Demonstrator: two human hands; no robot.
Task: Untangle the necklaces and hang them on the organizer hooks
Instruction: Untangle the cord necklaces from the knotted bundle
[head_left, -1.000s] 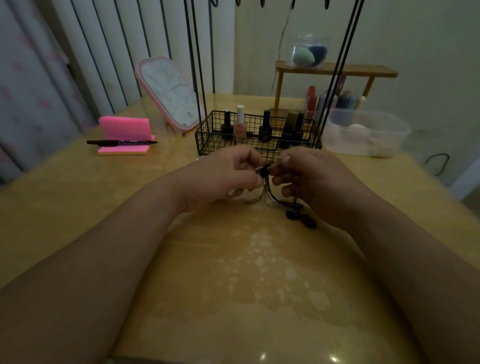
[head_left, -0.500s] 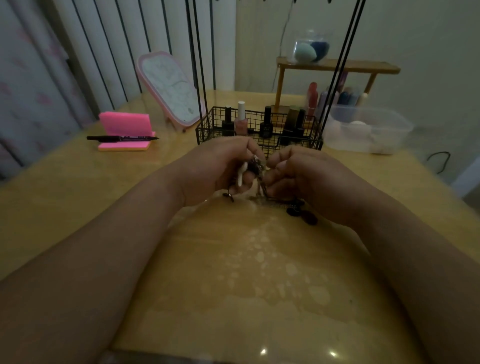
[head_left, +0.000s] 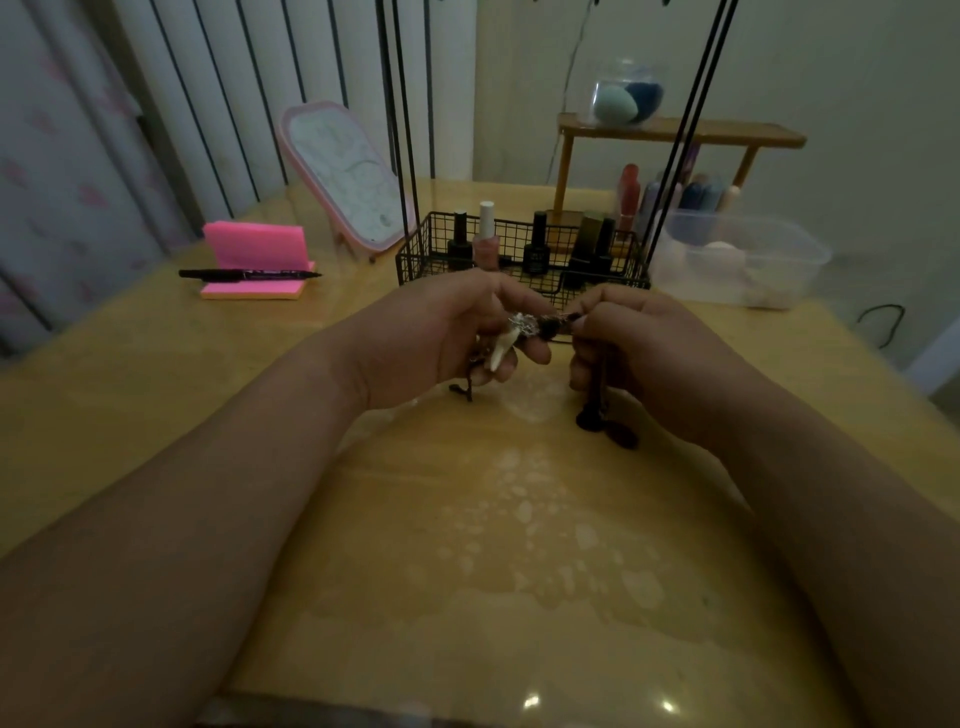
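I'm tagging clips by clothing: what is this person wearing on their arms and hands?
Nothing that shows. The left hand and right hand are bare: no gloves, and no rings I can make out in the dim light. The left forearm and right forearm are uncovered to the frame's edge, with no sleeve, watch or bracelet in view.

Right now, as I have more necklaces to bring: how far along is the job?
Done: nothing visible; no chain hangs along the organizer rods, and the hooks are mostly out of frame. In hand: left hand and right hand pinch the knotted necklaces between them, a white pendant dangling, a dark pendant touching the table. Left: separating them and hanging each.
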